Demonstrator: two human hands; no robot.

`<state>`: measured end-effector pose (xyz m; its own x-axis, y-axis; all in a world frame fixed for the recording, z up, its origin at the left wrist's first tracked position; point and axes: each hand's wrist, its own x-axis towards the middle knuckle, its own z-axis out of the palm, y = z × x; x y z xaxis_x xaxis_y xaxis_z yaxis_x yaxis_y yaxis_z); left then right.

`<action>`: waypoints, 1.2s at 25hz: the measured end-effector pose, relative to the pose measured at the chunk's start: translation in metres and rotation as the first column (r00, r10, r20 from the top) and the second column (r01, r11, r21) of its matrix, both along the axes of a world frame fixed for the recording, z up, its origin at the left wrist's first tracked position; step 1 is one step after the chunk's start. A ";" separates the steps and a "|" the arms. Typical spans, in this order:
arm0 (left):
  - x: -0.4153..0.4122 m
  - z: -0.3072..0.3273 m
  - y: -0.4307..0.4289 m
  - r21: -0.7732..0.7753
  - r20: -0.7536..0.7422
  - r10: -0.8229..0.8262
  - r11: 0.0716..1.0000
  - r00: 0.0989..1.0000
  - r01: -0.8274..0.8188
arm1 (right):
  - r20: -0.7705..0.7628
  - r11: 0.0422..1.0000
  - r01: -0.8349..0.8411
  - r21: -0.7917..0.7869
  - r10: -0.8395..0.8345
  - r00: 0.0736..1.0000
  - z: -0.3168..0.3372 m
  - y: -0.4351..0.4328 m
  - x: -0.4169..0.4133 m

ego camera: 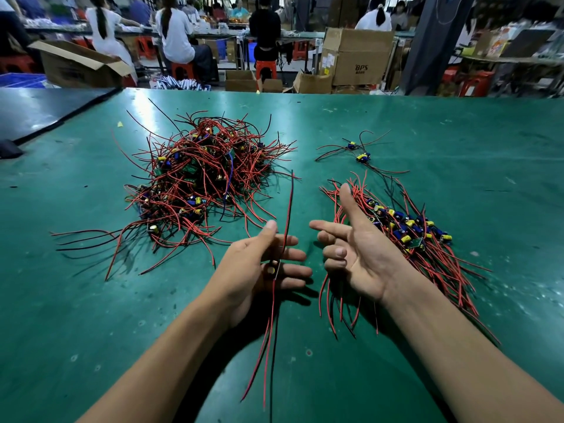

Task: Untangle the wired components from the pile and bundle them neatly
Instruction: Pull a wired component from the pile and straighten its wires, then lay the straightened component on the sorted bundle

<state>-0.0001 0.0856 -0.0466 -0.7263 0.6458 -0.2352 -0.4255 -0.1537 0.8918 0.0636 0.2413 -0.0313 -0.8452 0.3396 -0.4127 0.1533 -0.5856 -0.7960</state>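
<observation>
Left hand (258, 264) has one wired component (272, 268) held loosely against its mostly straight fingers, red and black leads sticking out above and below. Right hand (363, 251) is wide open, palm up and holding nothing, just over the lined-up bundle (412, 230). The tangled pile (198, 178) sits further back left on the green table (91, 300).

Your table (91, 300) was green. Your pile (198, 178) and bundle (412, 233) showed red and black wires with blue and yellow parts; the wired part (271, 268) you held was red and black.
</observation>
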 end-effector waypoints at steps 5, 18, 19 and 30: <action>-0.007 0.001 0.000 0.044 0.103 0.010 0.999 0.995 -0.014 | -0.052 0.995 0.030 0.100 -0.025 0.998 -0.001 -0.002 0.001; -0.007 -0.002 0.002 0.095 0.099 -0.011 0.995 0.995 0.001 | -0.144 0.052 0.141 0.989 0.056 0.988 -0.028 -0.020 0.005; -0.007 -0.003 0.002 0.078 0.082 -0.004 0.997 0.997 -0.003 | -0.183 0.026 0.184 0.983 -0.020 0.983 -0.026 -0.016 0.005; -0.019 -0.009 -0.004 0.025 -0.049 0.133 0.991 0.990 -0.132 | -0.112 -0.337 0.077 0.938 -0.085 0.990 -0.024 -0.024 0.003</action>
<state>-0.0187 0.0820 -0.0560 -0.8167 0.5473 -0.1830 -0.3544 -0.2254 0.9075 0.0670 0.2172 -0.0554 -0.7620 0.3446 0.5482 0.2004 0.9306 -0.3064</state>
